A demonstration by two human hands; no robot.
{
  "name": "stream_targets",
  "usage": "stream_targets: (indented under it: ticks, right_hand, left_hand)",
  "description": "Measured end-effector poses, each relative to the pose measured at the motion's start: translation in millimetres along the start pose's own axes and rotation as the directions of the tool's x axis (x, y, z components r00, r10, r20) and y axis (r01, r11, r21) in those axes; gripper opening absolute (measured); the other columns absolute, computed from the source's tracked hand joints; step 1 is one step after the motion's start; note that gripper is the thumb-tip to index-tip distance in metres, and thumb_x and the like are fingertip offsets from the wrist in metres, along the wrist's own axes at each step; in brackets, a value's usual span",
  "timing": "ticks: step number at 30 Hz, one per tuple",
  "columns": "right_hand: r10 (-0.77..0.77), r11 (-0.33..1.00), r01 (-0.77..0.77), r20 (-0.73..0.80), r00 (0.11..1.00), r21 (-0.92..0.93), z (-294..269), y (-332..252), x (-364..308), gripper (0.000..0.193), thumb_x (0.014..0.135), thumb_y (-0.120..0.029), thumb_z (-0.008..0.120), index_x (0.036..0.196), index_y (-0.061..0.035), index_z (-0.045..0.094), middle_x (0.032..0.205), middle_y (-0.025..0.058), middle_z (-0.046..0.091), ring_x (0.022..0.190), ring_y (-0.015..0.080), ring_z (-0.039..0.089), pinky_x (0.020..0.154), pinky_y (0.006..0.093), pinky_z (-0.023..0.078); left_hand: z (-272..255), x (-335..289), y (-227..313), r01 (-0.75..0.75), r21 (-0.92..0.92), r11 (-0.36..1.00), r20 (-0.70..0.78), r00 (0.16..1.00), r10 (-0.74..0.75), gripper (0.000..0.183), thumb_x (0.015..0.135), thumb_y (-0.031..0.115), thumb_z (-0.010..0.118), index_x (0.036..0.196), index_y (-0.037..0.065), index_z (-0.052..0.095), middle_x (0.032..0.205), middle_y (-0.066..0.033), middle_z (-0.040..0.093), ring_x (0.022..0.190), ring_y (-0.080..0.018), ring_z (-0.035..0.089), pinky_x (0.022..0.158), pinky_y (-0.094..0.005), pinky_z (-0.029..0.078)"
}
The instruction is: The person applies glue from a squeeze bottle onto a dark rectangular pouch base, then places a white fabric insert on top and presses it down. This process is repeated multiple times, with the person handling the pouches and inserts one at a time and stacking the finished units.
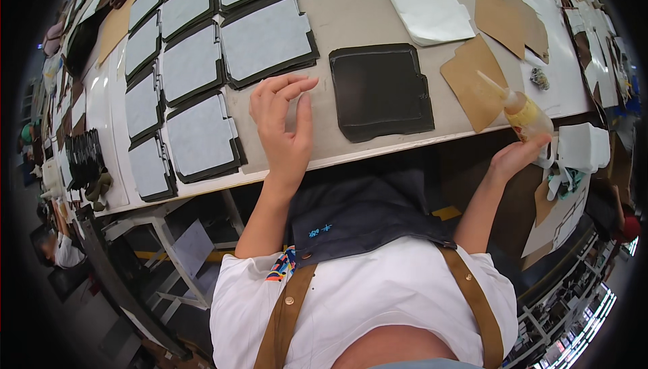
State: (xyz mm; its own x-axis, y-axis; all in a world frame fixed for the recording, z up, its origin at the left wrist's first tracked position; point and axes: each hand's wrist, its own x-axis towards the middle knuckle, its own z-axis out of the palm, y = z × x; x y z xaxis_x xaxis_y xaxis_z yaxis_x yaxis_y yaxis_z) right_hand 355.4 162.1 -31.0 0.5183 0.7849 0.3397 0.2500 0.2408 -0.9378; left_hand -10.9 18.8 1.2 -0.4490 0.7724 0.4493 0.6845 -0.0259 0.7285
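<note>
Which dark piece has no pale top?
The dark piece just right of the left hand, lying apart: its top is all dark, while pieces grouped at left show pale tops.

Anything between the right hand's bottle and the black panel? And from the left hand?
A tan card lies flat between bottle and black panel; nothing visible stands upright there. From the left hand, nothing visible, just tabletop.
</note>
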Motion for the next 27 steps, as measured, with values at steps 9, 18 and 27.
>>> stream_targets:
  ticks: [9,18,27]
  right_hand:
    - [-0.575,0.726,0.663,0.367,0.731,-0.181,64.0,-80.2,-6.1,0.034,0.095,-0.006,0.066,0.128,-0.0020,0.064,0.133,0.0130,0.059,0.131,0.0290,0.051,0.111,0.0407,0.038]
    - [-0.500,0.569,0.822,0.798,0.337,0.010,156.2,-59.5,-9.6,0.011,0.084,-0.006,0.072,0.092,-0.0019,0.067,0.095,0.0097,0.066,0.093,0.0297,0.063,0.084,0.0412,0.051]
    - [-0.339,0.766,0.640,0.807,0.484,-0.062,162.1,-70.4,-4.5,0.013,0.087,-0.010,0.072,0.089,-0.0002,0.063,0.086,0.0127,0.065,0.083,0.0312,0.062,0.074,0.0404,0.050]
  left_hand:
    - [4.4,2.8,-1.7,-0.017,0.000,1.000,-0.020,1.000,0.017,0.017,0.091,0.003,0.064,0.105,0.009,0.072,0.111,-0.0042,0.066,0.113,-0.0248,0.055,0.104,-0.0384,0.036]
    - [-0.5,8.3,9.2,-0.079,0.075,0.994,0.059,0.995,0.074,0.018,0.092,0.002,0.063,0.107,0.007,0.071,0.114,-0.0068,0.066,0.117,-0.0257,0.055,0.107,-0.0390,0.037]
    - [41.8,84.8,55.8,-0.433,-0.064,0.899,0.371,0.826,0.425,0.027,0.090,0.008,0.068,0.117,0.008,0.069,0.117,-0.0096,0.067,0.118,-0.0304,0.056,0.107,-0.0431,0.035]
